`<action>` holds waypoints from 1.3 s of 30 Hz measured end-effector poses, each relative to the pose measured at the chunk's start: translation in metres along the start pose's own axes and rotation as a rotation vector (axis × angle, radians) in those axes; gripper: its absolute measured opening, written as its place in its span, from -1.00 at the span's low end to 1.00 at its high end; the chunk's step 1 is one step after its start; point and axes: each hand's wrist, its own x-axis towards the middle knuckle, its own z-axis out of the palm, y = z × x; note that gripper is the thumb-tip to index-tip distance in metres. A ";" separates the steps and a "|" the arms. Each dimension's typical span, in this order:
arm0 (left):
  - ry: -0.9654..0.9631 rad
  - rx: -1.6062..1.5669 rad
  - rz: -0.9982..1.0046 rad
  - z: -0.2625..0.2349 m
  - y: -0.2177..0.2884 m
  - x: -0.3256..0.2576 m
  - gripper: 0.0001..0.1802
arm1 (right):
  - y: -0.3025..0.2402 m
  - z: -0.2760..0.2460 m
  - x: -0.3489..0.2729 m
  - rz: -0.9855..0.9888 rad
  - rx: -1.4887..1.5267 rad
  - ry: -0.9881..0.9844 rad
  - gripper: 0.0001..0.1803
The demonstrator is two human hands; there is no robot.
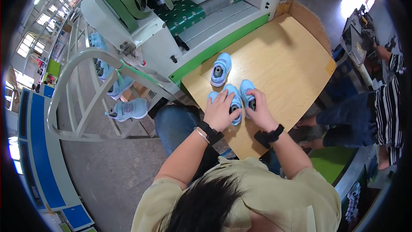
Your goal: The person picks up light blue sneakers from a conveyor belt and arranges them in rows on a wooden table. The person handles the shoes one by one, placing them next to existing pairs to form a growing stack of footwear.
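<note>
Four light-blue sneakers point(220, 69) on one wooden tabletop point(292, 56): three toward its near edge, one farther. Left hand point(218, 114) over two, grip: can't tell; right hand point(260, 111) gripping third.

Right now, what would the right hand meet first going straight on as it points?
The right hand would likely meet the rightmost blue shoe on the table, which it seems to touch; depth is unclear.

The left hand point(218, 111) hides most of the left shoe point(211, 96) and part of the middle shoe point(232, 90); the right hand point(261, 111) covers some of the right shoe point(245, 86). The top edge crops the machine point(146, 38) and its flaps point(124, 0).
</note>
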 end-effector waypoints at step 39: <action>-0.058 0.074 0.020 -0.007 0.003 0.004 -0.22 | 0.085 -0.073 0.272 0.245 -0.533 0.128 0.18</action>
